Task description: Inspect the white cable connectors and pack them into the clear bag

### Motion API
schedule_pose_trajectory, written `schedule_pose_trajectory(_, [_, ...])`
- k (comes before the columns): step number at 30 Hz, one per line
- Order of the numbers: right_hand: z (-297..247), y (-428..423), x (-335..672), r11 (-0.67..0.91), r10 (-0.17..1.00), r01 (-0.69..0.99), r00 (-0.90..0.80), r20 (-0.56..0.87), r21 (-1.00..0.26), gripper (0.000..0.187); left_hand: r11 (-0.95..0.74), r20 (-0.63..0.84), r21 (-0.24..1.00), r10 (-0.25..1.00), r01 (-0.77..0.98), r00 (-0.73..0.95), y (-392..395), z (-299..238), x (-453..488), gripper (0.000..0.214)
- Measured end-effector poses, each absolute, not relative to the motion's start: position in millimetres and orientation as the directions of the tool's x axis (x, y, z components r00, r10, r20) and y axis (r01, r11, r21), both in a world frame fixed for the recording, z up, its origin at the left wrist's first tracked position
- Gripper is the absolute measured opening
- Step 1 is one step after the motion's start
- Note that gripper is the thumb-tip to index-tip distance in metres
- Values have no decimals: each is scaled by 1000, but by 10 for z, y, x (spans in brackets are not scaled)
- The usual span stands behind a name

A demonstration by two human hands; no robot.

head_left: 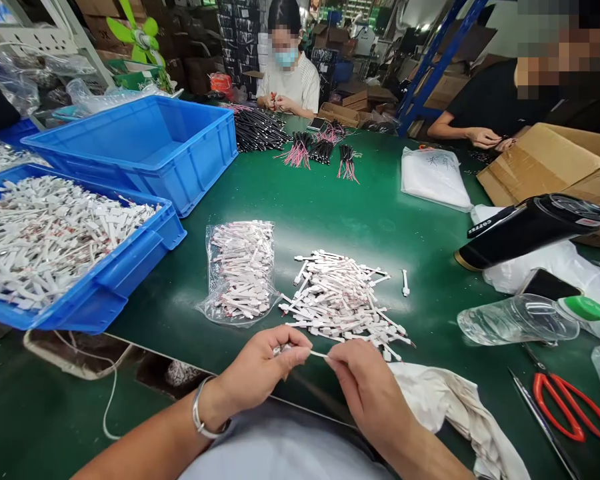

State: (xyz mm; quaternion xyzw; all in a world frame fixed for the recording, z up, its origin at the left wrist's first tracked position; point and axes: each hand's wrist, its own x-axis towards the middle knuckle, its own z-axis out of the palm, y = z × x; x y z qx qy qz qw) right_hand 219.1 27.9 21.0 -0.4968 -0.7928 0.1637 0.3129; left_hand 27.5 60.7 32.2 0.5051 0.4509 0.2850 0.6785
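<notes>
At the table's near edge, a thin white strip spans the gap between my two hands. My left hand is closed, pinching the strip's left end between thumb and finger; more white pieces show partly inside its curled fingers. The strip's right end is pinched in my right hand, whose fingertips partly hide it. Just beyond lies a loose pile of short white strips with small blocky ends and bits of red. A clear plastic bag full of similar strips rests left of the pile. One single strip lies apart on the right.
Blue bins stand left, the nearer heaped with white strips. At right are a black tumbler, a bottle, red-handled scissors, tweezers, a cloth and a carton. Two people work across the green table.
</notes>
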Motion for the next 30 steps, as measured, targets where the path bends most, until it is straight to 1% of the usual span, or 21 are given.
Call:
schedule_pose_trajectory(2, [230,280,2181,294,954,604,-226,195,-741,14,432,-397,902,803,24,445,609,288,291,34])
schedule_pose_trajectory(4, [241,285,2166,134,984,507,-169,54,-851,16,518,-455,855,768,-20,451,607,255,307,39])
schedule_pose_trajectory(7, [240,293,2113,-10,984,399,-159,-80,-917,21,577,-485,811,757,-98,438,606,221,351,40])
schedule_pose_trajectory(10, [218,299,2007,-75,974,318,-180,-138,-945,22,570,-476,783,806,-247,353,614,198,445,36])
schedule_pose_trajectory(12, [195,302,1925,-83,968,307,-203,-150,-948,22,541,-456,765,839,-350,298,619,185,525,35])
schedule_pose_trajectory(14, [176,305,1857,-47,965,373,-224,-139,-927,20,500,-439,760,866,-414,241,621,179,594,34])
schedule_pose_trajectory(16, [169,312,1815,51,969,484,-234,-73,-874,18,449,-418,780,892,-435,172,616,187,631,32])
schedule_pose_trajectory(18, [180,322,1789,153,973,558,-231,24,-815,13,369,-364,828,926,-422,96,602,216,634,28])
schedule_pose_trajectory(20, [202,328,1761,195,969,554,-235,73,-809,13,270,-275,879,960,-392,43,579,259,618,24])
schedule_pose_trajectory(23, [234,318,1688,185,942,433,-334,33,-883,23,130,-137,947,991,-293,-4,531,313,600,20])
schedule_pose_trajectory(25, [236,308,1634,183,926,368,-377,34,-912,24,70,-75,976,997,-207,-18,496,321,602,19])
schedule_pose_trajectory(27, [221,309,1602,185,933,353,-356,51,-917,24,40,-44,990,999,-132,-24,468,307,602,19])
schedule_pose_trajectory(28, [207,315,1599,190,937,357,-344,60,-915,24,41,-43,994,999,-105,-11,460,295,596,21])
schedule_pose_trajectory(29, [191,325,1605,194,940,364,-335,66,-911,24,47,-46,995,999,-84,12,457,282,583,28])
schedule_pose_trajectory(30, [173,337,1618,195,945,374,-320,71,-907,24,56,-53,996,998,-71,44,459,270,564,41])
